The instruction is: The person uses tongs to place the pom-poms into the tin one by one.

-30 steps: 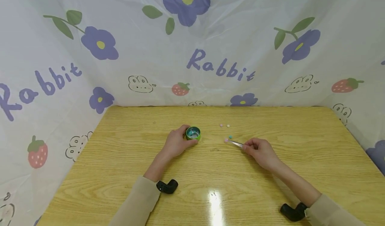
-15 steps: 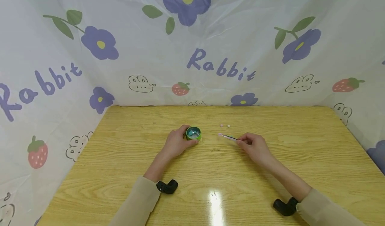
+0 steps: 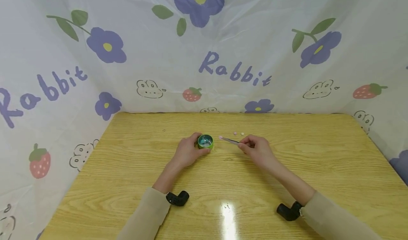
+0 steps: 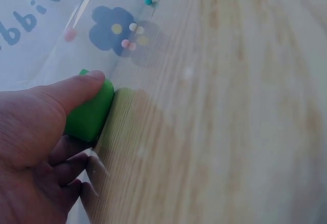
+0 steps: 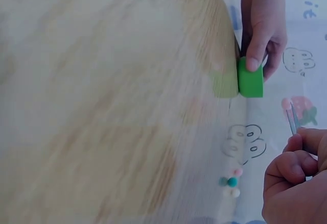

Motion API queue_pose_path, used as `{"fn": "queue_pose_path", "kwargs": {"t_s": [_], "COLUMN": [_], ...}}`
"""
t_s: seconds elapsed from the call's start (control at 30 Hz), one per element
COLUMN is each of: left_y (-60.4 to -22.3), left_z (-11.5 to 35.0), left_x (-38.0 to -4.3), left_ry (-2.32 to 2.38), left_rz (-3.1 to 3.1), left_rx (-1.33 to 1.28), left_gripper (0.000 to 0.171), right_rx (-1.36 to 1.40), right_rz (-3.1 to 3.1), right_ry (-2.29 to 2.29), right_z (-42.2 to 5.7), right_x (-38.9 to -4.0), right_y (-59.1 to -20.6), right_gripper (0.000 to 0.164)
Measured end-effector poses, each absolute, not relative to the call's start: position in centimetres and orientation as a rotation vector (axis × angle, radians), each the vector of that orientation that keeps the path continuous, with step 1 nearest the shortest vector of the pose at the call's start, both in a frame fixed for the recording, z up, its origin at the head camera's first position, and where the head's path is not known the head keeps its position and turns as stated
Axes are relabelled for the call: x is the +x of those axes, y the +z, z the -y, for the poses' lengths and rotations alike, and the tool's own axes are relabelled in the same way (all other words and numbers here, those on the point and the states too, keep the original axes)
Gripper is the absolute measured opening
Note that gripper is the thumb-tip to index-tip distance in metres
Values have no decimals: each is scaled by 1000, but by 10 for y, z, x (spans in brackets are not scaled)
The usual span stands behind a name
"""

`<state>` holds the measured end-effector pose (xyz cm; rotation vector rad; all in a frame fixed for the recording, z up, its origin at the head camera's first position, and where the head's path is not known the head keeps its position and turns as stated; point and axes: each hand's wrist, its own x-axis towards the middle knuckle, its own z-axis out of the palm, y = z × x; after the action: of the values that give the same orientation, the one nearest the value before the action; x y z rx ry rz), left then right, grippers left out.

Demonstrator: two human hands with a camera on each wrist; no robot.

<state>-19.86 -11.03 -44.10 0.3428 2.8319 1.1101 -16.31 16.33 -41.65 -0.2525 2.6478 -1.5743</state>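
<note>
My left hand [image 3: 188,150] grips a small round green container [image 3: 205,141] that stands on the table with its mouth up, thumb at its near side. Its inside looks teal, with paler spots at the bottom. In my right hand [image 3: 259,150] a pair of metal tweezers [image 3: 230,140] is pinched, tips pointing left. Between those tips sits a small pink ball [image 5: 286,103], raised above the table just right of the container. Behind the tweezers lie another pink ball [image 3: 235,133] and a whitish ball [image 3: 242,134]. A teal ball [image 5: 232,181] shows in both wrist views; the right hand hides it in the head view.
The wood-grain table [image 3: 127,183] is glossy and mirrors the balls. A white cloth [image 3: 229,45] printed with flowers, rabbits and strawberries hangs behind and at the sides. Black wrist devices [image 3: 177,198] are worn at both sleeves.
My right hand has lifted the pink ball in the tweezers from beside the teal ball and carried it left, close to the container. The left hand and container have stayed put.
</note>
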Motion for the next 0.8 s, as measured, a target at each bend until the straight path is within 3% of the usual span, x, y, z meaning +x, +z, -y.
{"fn": "queue_pose_path", "kwargs": {"t_s": [0.8], "left_y": [-442], "left_z": [112], "left_x": [-201], "left_ry": [1093], "left_rz": [-2819], "left_rx": [322], "left_gripper": [63], "right_rx": [-289], "right_rz": [-2583], "right_ry": [-1575], "right_z": [-123], "right_x": [-178], "right_y": [-413], "right_gripper": [9]}}
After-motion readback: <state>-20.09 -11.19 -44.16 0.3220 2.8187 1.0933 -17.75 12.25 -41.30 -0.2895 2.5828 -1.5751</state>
